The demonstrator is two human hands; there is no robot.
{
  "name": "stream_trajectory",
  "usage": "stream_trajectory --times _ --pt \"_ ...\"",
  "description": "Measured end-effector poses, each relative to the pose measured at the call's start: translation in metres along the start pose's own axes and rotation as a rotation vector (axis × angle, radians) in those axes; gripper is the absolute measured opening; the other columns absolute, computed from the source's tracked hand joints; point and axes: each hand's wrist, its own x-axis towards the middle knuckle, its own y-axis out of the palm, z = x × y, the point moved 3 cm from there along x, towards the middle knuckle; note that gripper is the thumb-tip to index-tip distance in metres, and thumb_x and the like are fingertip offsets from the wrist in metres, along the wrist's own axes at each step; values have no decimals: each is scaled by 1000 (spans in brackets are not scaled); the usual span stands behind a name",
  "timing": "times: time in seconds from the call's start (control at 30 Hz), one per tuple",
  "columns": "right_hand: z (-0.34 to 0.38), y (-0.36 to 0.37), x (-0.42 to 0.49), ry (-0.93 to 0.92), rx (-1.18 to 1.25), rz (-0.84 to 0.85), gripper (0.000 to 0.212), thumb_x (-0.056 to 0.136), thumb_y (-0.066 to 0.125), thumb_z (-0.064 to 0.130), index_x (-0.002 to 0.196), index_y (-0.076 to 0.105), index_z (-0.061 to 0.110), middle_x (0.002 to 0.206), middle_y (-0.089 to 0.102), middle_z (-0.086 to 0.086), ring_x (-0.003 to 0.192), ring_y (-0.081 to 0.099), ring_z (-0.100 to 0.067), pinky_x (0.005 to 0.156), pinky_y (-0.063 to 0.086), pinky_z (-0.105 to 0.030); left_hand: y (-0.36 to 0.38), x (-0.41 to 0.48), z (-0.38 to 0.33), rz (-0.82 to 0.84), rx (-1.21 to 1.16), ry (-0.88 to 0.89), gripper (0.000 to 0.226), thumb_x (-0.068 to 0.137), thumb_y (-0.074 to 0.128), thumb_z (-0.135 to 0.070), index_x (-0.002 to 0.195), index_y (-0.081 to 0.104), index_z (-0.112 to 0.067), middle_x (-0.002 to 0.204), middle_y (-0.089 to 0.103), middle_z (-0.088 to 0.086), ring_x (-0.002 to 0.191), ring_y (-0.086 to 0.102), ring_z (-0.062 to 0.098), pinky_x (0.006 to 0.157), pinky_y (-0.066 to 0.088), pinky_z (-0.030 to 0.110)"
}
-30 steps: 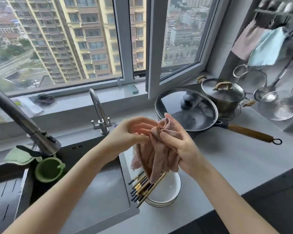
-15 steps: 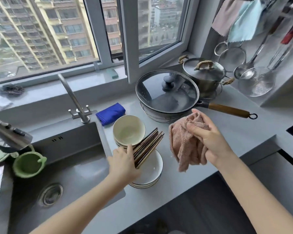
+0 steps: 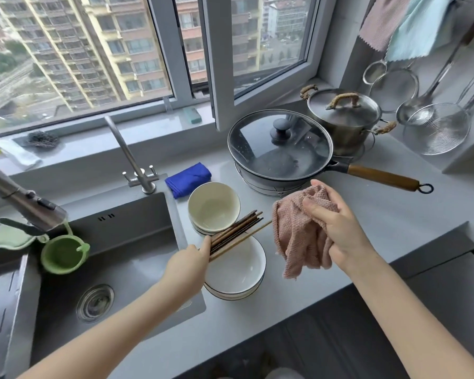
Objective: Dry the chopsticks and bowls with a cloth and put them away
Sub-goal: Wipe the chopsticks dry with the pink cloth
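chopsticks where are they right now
In the head view, centre: the chopsticks sit over the white bowls, near ends at the left hand, with the cream bowls just behind.

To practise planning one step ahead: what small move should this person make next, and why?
Probably move the left hand from the chopsticks to the top cream bowl and lift it toward the pink cloth gripped in the right hand: the chopsticks rest across the white bowls, blocking that stack, while the cream bowl is uncovered.
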Motion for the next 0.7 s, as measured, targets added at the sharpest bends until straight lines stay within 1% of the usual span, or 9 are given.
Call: stream_trajectory --times 0.1,0.13,0.2,0.3,0.37,0.47,0.57,0.63,0.7 --pt "2 -3 3 -7 32 -23 36 87 62 11 121 58 24 107 66 -5 89 65 -13 74 54 -21 -12 -10 8 52 -226 9 47 94 36 -8 139 30 -21 101 55 7 89 56 28 75 46 36" --pt "4 -2 4 -6 45 -21 35 88 62 13 122 58 23 108 66 -5 89 65 -13 75 53 -22 -17 -15 12 79 -384 4 37 97 36 -14 133 37 -25 100 58 5 86 56 24 74 46 34" --pt "6 1 5 19 92 -7 31 90 60 21 121 58 23 105 69 -3 88 67 -12 72 53 -24 -29 -25 16 145 -801 -37 17 98 40 -20 112 50 -22 78 56 -1 63 52 14 58 43 28" --pt "9 12 8 91 221 30 17 92 56 31 105 64 24 84 74 2 76 71 -11 68 52 -30 -46 -38 18 276 -1490 -156 25 100 43 -26 107 56 -6 58 44 -3 45 37 10 44 30 22" --pt "9 28 10 136 281 98 22 94 51 37 99 63 19 79 73 -2 75 72 -14 67 53 -31 -58 -44 21 284 -1714 -232 33 100 41 -32 105 59 -5 55 40 -3 43 32 9 40 30 20" --pt "5 63 9 250 321 188 50 93 41 51 101 65 8 88 73 -15 85 72 -24 78 52 -39 -68 -52 26 233 -1804 -330 39 100 38 -38 100 58 -5 52 37 -3 38 32 7 36 30 16" --pt "-10 106 2 352 412 247 68 89 37 63 107 65 4 108 68 -23 104 64 -33 95 47 -45 -69 -59 32 138 -1776 -395 39 99 38 -40 93 57 -6 48 39 -4 35 33 6 34 30 15" --pt "-25 138 -9 382 448 271 62 93 34 57 104 66 5 103 69 -19 102 63 -30 97 46 -41 -64 -65 41 82 -1758 -404 35 99 40 -39 87 54 -9 48 41 -3 36 34 7 34 30 15" --pt "-42 165 -23 414 481 280 43 97 37 39 98 66 8 93 68 -14 90 63 -25 87 47 -36 -58 -73 51 53 -1755 -394 30 99 42 -36 83 47 -11 48 43 -2 36 34 7 34 30 14"
